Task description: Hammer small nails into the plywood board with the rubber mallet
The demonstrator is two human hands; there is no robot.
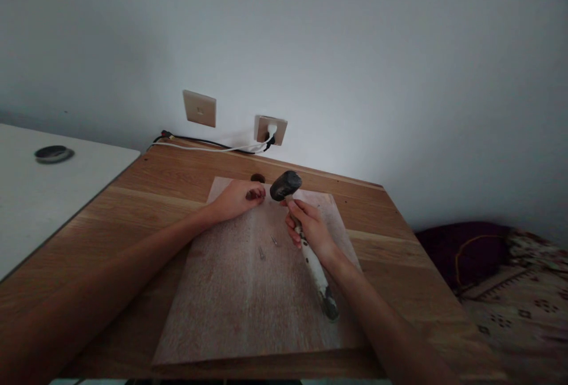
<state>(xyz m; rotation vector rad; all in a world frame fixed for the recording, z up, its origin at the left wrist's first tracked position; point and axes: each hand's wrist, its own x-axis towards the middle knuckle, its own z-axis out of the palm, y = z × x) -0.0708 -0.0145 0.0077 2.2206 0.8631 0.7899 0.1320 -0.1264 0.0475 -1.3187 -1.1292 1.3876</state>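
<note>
My right hand (309,224) is wrapped round a mallet (285,185) just below its black head. The mallet's worn white handle slants down toward me and ends in a dark grip. My left hand (239,199) rests at the far edge of a wooden board (222,308), its fingers pinched together. What they hold, if anything, is too small to make out. On the board between my hands and nearer to me lie two small metal pieces (261,253) that look like nails or screws.
The board lies on a wooden table (394,255) against the wall. Behind it are a socket with a white plug (271,129), cables (208,147) and a wall plate (199,108). A white table (57,196) carrying a dark round object (52,153) adjoins on the left; patterned fabric (519,308) lies right.
</note>
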